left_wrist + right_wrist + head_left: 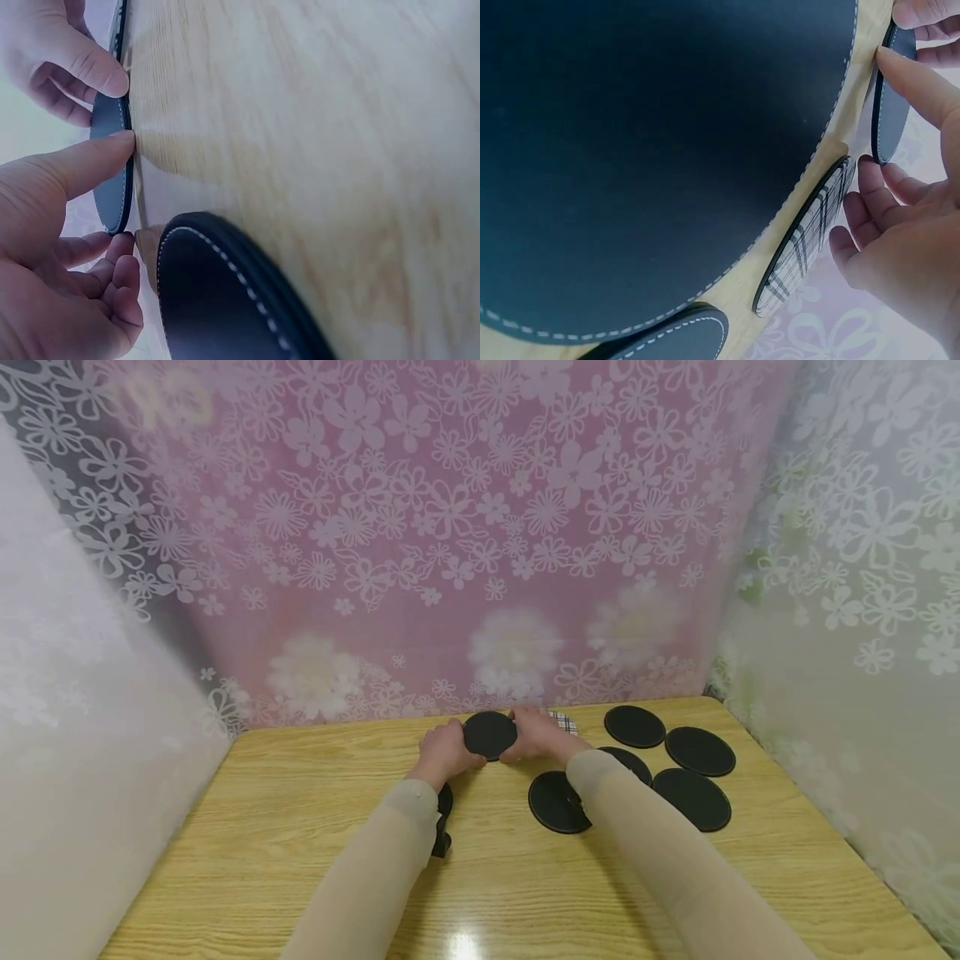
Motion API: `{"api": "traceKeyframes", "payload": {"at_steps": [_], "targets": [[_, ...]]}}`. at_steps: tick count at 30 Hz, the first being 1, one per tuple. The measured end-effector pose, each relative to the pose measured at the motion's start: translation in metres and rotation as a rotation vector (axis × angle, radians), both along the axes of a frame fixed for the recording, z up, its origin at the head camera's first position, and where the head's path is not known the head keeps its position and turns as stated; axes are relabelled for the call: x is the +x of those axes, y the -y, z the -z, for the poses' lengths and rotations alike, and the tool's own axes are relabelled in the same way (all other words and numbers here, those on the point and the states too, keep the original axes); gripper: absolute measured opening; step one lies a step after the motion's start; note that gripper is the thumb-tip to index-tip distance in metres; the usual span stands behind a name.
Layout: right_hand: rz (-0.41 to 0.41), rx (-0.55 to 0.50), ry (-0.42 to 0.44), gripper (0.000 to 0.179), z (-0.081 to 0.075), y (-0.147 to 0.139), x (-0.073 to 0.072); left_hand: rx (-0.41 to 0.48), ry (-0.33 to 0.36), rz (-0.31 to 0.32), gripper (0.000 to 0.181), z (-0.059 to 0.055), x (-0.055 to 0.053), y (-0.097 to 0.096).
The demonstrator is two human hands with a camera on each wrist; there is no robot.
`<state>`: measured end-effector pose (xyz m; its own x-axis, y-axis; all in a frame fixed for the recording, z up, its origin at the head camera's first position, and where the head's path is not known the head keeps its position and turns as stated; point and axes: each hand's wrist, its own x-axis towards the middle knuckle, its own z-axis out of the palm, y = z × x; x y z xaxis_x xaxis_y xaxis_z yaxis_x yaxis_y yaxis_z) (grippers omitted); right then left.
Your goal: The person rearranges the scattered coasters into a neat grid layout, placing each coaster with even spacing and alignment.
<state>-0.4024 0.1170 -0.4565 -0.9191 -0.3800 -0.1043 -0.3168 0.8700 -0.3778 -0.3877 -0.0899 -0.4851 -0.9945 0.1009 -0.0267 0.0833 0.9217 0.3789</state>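
Observation:
A round black coaster [490, 735] with white edge stitching is at the far middle of the table, between both hands. My left hand [448, 749] pinches its left edge, thumb on the near side and fingers curled at the rim. At the opposite edge my right hand [534, 732] grips it the same way. In the left wrist view, the held coaster [112, 169] appears edge-on, the left thumb [90, 161] pressing its rim. A plaid white-and-black coaster [806, 236] lies close by my right fingers, partly hidden by that hand in the head view.
Several black coasters lie on the right of the wooden table [300, 827], among them a back one [633, 727], a right one [700, 751] and one [558, 802] partly under the right forearm. Another black coaster [217, 300] sits beneath the left wrist. Flowered curtains [450, 527] enclose the table.

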Motion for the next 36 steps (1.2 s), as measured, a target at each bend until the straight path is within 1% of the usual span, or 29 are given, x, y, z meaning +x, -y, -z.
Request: {"api": "traceKeyframes", "payload": {"at_steps": [1,3,5,8,9,12,15,16,19,22,25,29,33,36], "targets": [[0.003,-0.002,-0.002,0.081,0.0,0.0,0.0,0.003,0.0,0.0,0.082,-0.001,0.002,0.0],[0.006,-0.01,-0.003,0.084,0.0,0.001,0.001,0.013,0.013,-0.006,0.082,-0.012,0.012,-0.001],[0.008,-0.025,-0.004,0.086,-0.001,0.002,0.001,0.024,0.02,-0.007,0.084,-0.014,0.016,-0.001],[0.002,-0.071,0.003,0.088,-0.001,0.004,0.001,0.044,0.012,-0.013,0.089,-0.013,0.016,0.003],[-0.001,-0.093,0.01,0.089,-0.001,0.005,0.001,0.048,0.005,-0.018,0.09,-0.012,0.013,0.004],[-0.007,-0.154,0.035,0.089,-0.002,0.008,0.001,0.05,-0.054,-0.018,0.092,0.006,-0.002,0.011],[-0.007,-0.192,0.047,0.089,-0.005,0.011,0.002,0.057,-0.061,-0.022,0.089,0.002,-0.003,0.016],[-0.008,-0.2,0.049,0.089,-0.006,0.012,0.002,0.064,-0.061,-0.02,0.089,0.0,-0.002,0.017],[-0.015,-0.23,0.057,0.089,-0.008,0.017,0.004,0.092,-0.019,-0.022,0.088,-0.025,0.017,0.02],[-0.032,-0.259,0.067,0.088,-0.007,0.022,0.004,0.109,-0.02,-0.022,0.087,-0.03,0.025,0.027],[-0.052,-0.294,0.085,0.086,-0.006,0.03,0.004,0.123,-0.023,-0.032,0.087,-0.032,0.031,0.037],[-0.077,-0.321,0.095,0.085,-0.006,0.041,0.005,0.13,-0.027,-0.043,0.088,-0.031,0.035,0.05],[-0.108,-0.312,0.066,0.085,-0.007,0.053,0.007,0.113,-0.031,-0.063,0.086,-0.027,0.036,0.062],[-0.129,-0.281,0.037,0.084,-0.007,0.061,0.008,0.098,-0.029,-0.079,0.084,-0.025,0.036,0.069]]}}
